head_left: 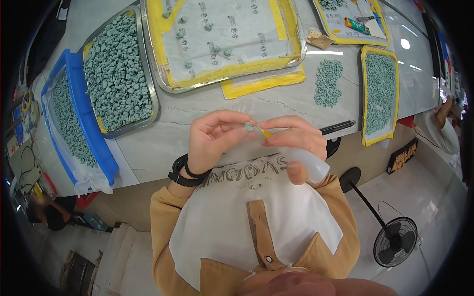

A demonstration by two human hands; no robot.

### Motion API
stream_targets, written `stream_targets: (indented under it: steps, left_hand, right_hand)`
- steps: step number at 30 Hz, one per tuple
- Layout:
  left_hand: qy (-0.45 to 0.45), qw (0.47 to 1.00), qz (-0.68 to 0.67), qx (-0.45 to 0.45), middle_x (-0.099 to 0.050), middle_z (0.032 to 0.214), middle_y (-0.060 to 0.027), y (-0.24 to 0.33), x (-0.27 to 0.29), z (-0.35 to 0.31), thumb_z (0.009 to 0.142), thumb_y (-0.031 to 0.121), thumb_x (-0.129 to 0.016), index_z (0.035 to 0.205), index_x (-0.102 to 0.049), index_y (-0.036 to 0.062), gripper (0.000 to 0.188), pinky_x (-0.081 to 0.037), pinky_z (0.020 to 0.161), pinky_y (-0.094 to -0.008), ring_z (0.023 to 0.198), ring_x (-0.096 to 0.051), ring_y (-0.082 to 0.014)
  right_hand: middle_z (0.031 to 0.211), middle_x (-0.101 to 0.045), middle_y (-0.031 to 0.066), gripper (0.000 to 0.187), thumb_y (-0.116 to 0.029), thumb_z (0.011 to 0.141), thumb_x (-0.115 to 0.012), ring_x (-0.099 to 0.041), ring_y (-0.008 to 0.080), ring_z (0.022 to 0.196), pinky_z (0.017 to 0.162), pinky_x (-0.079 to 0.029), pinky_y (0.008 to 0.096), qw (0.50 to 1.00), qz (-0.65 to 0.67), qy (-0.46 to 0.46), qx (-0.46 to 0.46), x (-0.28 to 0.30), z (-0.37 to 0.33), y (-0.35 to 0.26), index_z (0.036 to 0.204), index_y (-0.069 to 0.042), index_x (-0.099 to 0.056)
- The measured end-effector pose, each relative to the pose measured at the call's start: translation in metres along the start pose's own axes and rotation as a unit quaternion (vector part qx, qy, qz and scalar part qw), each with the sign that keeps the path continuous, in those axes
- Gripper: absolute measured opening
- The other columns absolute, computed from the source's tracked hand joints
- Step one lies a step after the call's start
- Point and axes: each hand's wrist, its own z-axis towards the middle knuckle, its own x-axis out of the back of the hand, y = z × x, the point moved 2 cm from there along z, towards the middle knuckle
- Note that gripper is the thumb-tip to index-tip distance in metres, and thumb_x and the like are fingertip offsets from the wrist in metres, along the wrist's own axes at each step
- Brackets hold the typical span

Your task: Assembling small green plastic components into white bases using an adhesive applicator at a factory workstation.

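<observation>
Just past the table's near edge, my left hand [212, 137] pinches a small grey-green stone piece [249, 127] between thumb and fingertips. My right hand [296, 134] is closed around a translucent white squeeze bottle [314, 166] with a yellow nozzle base [266, 133]. The bottle's thin tip points left and reaches the stone piece; whether it touches cannot be made out. Ahead of my hands lies a large metal tray [173, 91] lined with printed white paper and yellow tape, with several loose green pieces on it.
At left stand a metal tray [155, 106] heaped with green stones and a blue tray [106, 158]. A pile of small stones [328, 83] lies to the right, near a yellow-edged tray [364, 123] and dark slim tools [338, 127]. A fan [395, 241] stands on the floor.
</observation>
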Motion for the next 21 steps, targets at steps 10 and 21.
stream_targets:
  steps: [10,21]
  left_hand:
    - [0.061,0.995,-0.030,-0.070,-0.060,0.109,-0.0159,-0.006,0.009,-0.005,0.083,-0.009,-0.058,0.107,-0.058,-0.0051,0.024,-0.056,0.081,-0.0324,0.089,-0.062,-0.0157]
    - [0.011,0.999,-0.006,-0.033,-0.060,0.104,-0.0135,-0.005,0.001,0.000,0.081,-0.011,-0.056,0.103,-0.058,-0.0043,0.022,-0.054,0.078,-0.0311,0.085,-0.063,-0.0171]
  right_hand:
    - [0.093,-0.065,0.0095,0.037,-0.004,0.070,-0.072,-0.062,0.0293,0.086,0.075,-0.050,0.0383,0.947,-0.316,-0.057,0.021,0.004,0.001,0.040,0.106,-0.004,-0.065]
    - [0.086,-0.065,0.0101,0.015,0.001,0.077,-0.071,-0.062,0.0239,0.078,0.069,-0.049,0.0326,0.858,-0.442,0.176,-0.193,0.136,-0.053,0.063,0.091,-0.002,-0.070]
